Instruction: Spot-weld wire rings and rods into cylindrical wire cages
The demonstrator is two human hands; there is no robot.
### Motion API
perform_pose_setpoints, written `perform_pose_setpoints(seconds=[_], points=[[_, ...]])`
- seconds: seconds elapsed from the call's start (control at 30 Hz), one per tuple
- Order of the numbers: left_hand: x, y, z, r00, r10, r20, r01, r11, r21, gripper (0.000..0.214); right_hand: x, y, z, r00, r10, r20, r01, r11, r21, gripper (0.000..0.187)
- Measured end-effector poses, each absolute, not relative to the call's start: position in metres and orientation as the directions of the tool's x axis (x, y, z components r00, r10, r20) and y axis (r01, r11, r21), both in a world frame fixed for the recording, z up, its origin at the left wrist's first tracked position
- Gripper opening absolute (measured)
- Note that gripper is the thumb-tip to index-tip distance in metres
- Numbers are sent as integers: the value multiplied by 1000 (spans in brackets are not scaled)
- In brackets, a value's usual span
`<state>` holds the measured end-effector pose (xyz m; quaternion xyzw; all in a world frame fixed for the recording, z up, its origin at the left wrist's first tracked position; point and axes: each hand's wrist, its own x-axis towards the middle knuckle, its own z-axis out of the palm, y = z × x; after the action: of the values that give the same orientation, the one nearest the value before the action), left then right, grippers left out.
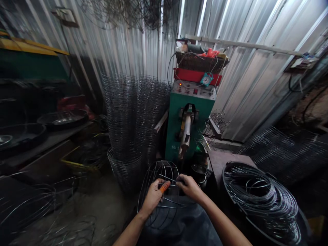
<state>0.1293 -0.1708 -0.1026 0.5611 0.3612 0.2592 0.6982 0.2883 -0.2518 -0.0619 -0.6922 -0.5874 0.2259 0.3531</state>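
Note:
A round wire basket frame of curved metal ribs rests over my lap, on dark cloth. My left hand is closed on the frame near its middle; an orange cover wraps one of its fingers. Just to the right, the fingers of my right hand pinch the end of a straight wire rod that slants across the frame. Whether this rod is joined to the ribs I cannot tell. Beyond both hands stands a green spot welding machine with a metal arm pointing toward me.
Tall stacks of wire rings stand left of the machine. At right, a black tub holds wire hoops. More wire pieces litter the floor at left. A clock and a basket sit atop the machine.

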Motion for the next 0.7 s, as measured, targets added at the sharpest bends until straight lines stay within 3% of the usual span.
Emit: perform_pose_setpoints(seconds=[0.2, 0.33, 0.53, 0.7], points=[[131, -169, -96, 592, 760, -270, -88, 394, 915, 46, 285, -254, -62, 168, 977, 133, 654, -10, -757, 7], [123, -165, -86, 546, 786, -290, -185, 450, 874, 43, 320, -261, -61, 182, 961, 208, 732, 9, -681, 12], [104, -164, -81, 617, 742, -263, -155, 442, 883, 39, 381, -276, -72, 340, 857, 387, 762, -10, -648, 19], [101, -166, -80, 622, 737, -264, -175, 459, 871, 35, 373, -282, -65, 370, 854, 366, 766, -57, -640, 27]])
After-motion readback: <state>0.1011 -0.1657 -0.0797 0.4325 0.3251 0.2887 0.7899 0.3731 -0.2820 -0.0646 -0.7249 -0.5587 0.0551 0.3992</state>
